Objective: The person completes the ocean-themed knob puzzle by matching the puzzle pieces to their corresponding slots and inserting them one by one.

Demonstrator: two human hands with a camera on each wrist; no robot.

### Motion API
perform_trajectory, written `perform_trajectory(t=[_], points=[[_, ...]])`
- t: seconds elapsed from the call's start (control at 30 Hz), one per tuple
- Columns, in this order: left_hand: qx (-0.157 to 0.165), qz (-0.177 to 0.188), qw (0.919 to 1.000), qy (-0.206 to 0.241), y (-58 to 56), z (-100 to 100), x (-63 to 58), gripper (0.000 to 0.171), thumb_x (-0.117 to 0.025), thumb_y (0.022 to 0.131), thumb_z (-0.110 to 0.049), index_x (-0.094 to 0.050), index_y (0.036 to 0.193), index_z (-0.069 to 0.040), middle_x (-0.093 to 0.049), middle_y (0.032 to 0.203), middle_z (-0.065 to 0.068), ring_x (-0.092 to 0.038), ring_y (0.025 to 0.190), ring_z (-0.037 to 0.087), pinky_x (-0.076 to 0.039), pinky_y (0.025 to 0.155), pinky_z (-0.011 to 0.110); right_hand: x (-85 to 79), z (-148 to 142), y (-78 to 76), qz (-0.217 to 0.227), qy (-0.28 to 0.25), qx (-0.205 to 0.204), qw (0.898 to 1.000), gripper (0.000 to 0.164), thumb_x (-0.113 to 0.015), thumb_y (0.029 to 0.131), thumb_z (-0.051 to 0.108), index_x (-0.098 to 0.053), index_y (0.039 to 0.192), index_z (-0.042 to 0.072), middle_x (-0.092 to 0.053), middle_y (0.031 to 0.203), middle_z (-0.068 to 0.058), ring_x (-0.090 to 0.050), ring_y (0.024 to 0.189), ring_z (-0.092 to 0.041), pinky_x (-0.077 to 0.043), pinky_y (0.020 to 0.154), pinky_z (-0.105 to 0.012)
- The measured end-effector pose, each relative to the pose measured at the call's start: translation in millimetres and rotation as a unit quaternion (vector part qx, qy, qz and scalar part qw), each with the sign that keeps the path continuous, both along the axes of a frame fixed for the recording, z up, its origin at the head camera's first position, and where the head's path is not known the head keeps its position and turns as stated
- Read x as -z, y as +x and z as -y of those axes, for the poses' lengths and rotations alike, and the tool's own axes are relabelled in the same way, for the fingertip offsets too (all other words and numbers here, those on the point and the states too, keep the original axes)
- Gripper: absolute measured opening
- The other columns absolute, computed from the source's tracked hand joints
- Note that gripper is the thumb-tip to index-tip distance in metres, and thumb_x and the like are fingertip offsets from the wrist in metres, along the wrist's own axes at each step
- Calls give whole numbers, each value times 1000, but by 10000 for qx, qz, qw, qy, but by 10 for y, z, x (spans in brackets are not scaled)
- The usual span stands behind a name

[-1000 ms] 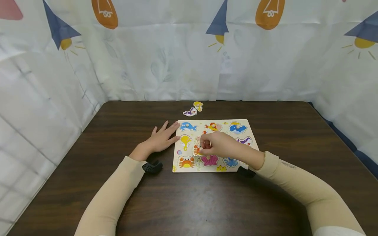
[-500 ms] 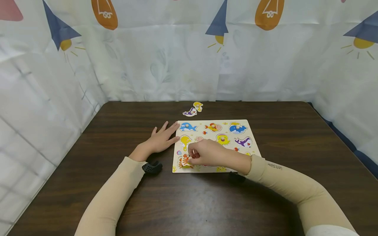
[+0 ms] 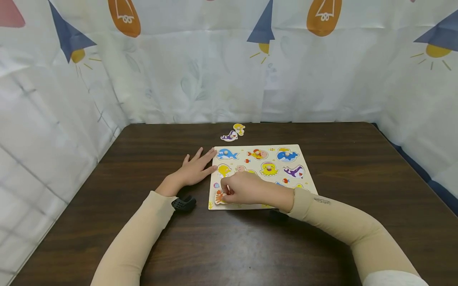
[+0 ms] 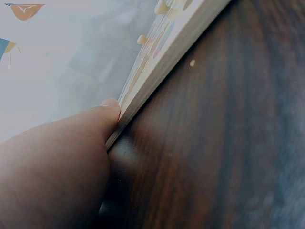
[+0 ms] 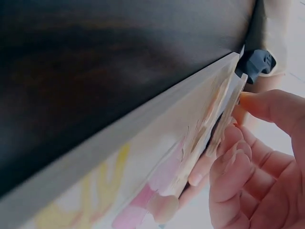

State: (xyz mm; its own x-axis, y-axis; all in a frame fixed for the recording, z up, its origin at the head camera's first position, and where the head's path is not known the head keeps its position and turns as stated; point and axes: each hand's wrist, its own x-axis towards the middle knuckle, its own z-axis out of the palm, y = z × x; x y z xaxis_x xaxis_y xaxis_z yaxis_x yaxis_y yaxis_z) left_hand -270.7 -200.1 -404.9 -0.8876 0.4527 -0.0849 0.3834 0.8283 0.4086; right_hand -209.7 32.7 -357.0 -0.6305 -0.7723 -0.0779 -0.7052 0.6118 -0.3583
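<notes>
A pale wooden puzzle board with sea-animal pictures lies on the table. My right hand is over its near left corner, thumb and finger pinching an orange crab puzzle piece. In the right wrist view the puzzle piece tilts on edge close over the board, and my fingers hide part of it. My left hand lies spread at the board's left side, with thumb and index fingertips at the edge. The left wrist view shows the thumb of my left hand against the board's edge.
Behind the board lie two loose puzzle pieces, a purple-and-white fish and a yellow seahorse. Knobbed pieces such as a yellow octopus and a blue whale sit in the board. A patterned curtain surrounds the dark table.
My right hand has carried the crab piece left and toward me, from the board's middle to its near left corner. My left hand has stayed in place.
</notes>
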Motion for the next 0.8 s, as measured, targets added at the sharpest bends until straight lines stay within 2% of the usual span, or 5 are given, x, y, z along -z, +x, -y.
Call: perform_trajectory(t=[0.43, 0.8], points=[[1, 20, 10000, 43, 14, -6, -8, 70, -44, 109, -47, -18, 166, -17, -12, 171, 4, 1, 156, 37, 5, 115, 71, 20, 41, 1, 146, 192, 82, 9997, 24, -75, 94, 26, -59, 78, 20, -56, 61, 10, -50, 56, -10, -37, 54, -24], [-15, 29, 10000, 32, -8, 0, -2, 70, -46, 109, -47, -19, 166, -18, -11, 171, 4, 2, 156, 38, 4, 115, 71, 29, 53, -32, 53, 234, 0, 9997, 22, -75, 94, 27, -60, 79, 21, -57, 63, 11, -53, 59, -9, -39, 55, -25]])
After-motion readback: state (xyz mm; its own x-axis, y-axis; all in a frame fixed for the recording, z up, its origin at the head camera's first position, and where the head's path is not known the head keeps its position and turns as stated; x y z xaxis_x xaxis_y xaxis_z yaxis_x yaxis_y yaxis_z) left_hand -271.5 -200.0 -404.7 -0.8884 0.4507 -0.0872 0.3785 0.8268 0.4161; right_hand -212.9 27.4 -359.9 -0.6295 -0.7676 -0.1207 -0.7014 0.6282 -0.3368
